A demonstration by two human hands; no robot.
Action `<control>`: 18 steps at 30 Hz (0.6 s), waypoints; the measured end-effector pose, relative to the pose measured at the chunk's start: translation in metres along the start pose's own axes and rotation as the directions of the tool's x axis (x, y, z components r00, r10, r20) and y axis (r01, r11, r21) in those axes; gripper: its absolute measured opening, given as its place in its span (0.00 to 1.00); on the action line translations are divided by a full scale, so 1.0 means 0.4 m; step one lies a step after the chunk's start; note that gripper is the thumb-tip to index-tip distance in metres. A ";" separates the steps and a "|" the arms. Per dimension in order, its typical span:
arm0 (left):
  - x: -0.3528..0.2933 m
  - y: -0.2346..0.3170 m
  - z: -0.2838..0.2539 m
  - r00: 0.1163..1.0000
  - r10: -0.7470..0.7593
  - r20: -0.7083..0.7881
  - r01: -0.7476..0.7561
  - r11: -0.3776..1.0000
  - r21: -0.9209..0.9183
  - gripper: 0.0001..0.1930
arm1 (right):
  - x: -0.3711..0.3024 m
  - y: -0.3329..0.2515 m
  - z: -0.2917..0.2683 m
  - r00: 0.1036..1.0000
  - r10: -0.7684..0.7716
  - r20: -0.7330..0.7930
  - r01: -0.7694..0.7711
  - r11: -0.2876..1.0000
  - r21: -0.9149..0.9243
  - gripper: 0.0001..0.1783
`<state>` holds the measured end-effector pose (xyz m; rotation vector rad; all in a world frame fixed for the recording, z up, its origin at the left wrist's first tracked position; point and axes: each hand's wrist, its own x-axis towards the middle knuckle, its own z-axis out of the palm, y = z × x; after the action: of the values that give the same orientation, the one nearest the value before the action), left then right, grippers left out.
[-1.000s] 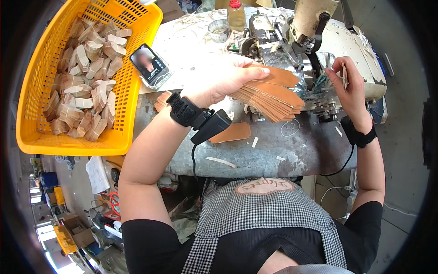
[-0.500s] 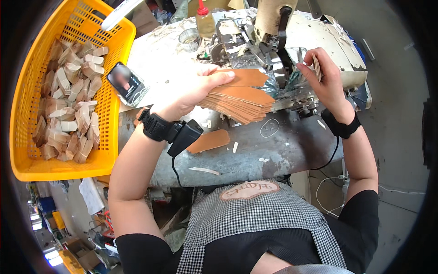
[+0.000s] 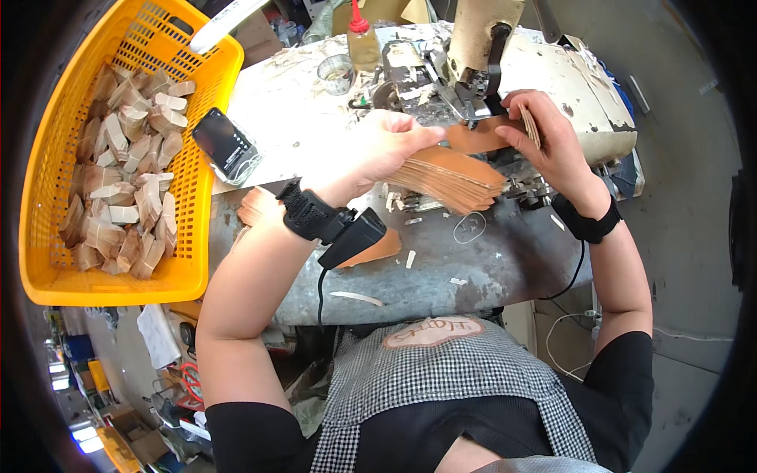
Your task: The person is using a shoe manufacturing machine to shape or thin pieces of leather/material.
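My left hand (image 3: 394, 146) is closed around a fanned stack of tan leather pieces (image 3: 453, 181) with pointed ends. One single leather piece (image 3: 479, 135) reaches from its thumb tip to my right hand, close by the presser foot of a cream bench machine (image 3: 481, 47). My right hand (image 3: 550, 134) is closed, with a few small leather pieces (image 3: 530, 126) standing on edge between its fingers and palm. Its thumb and fingers are at the right end of the single piece; the exact fingertip contact there is partly hidden.
A yellow basket (image 3: 201, 236) at left holds many bundled leather pieces (image 3: 118, 185). Beside it lies a phone (image 3: 225, 146). A red-capped bottle (image 3: 363, 47) and a glass cup (image 3: 337, 75) stand at the back. One leather piece (image 3: 374, 251) and scraps lie on the metal table edge (image 3: 426, 288).
Both hands have come together at the machine: the left moved right with its stack. A single leather piece now spans from the left thumb to the right hand under the machine head.
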<state>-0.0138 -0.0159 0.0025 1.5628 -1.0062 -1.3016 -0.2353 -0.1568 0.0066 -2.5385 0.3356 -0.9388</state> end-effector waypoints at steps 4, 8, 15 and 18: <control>-0.026 0.010 -0.001 0.988 0.070 0.136 -0.062 0.996 -0.062 0.11 | -0.012 0.008 0.002 0.996 -0.010 0.089 0.020 0.994 -0.107 0.17; -0.033 -0.004 -0.018 0.986 0.048 0.157 -0.030 0.993 -0.115 0.12 | -0.030 0.019 0.005 0.998 0.033 0.053 -0.029 0.997 -0.066 0.13; -0.039 -0.029 -0.042 0.997 0.016 0.082 -0.009 0.997 -0.083 0.14 | -0.021 0.007 0.004 0.996 0.071 -0.054 -0.071 0.997 -0.009 0.13; -0.044 -0.020 -0.039 0.997 0.010 0.076 -0.005 0.998 -0.068 0.15 | -0.029 0.026 -0.022 0.999 0.018 -0.036 -0.022 0.995 -0.102 0.14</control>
<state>-0.0004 0.0049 0.0020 1.4662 -1.0036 -1.3848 -0.2508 -0.1644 0.0014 -2.6088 0.4290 -0.9827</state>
